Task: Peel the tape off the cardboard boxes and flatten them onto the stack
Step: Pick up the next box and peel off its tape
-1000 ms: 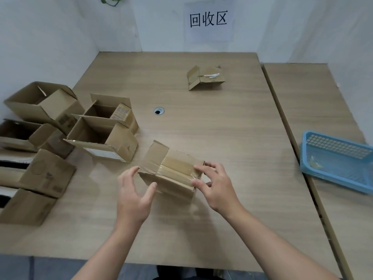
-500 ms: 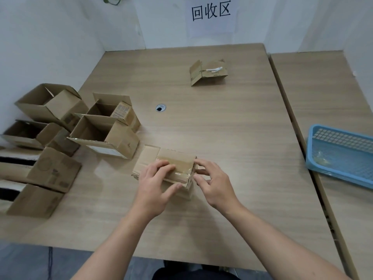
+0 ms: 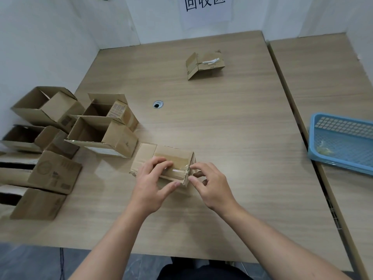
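A small cardboard box (image 3: 173, 158) lies on the wooden table (image 3: 232, 128) in front of me, with clear tape (image 3: 179, 165) along its top seam and one flap open on its left. My left hand (image 3: 150, 182) grips the box, fingers over the top and thumb on the near side. My right hand (image 3: 210, 183) is at the box's right end, thumb and forefinger pinching at the tape edge there. A flattened box (image 3: 205, 64) lies far back on the table.
Several open cardboard boxes (image 3: 105, 130) crowd the left side of the table, up to its left edge. A blue plastic basket (image 3: 343, 142) with tape scraps sits on the adjoining table to the right. A cable hole (image 3: 157, 104) lies mid-table.
My left hand moved from beside the box's left flap onto its top and now grips it. The box was turned flat. My right hand stayed at the right end.
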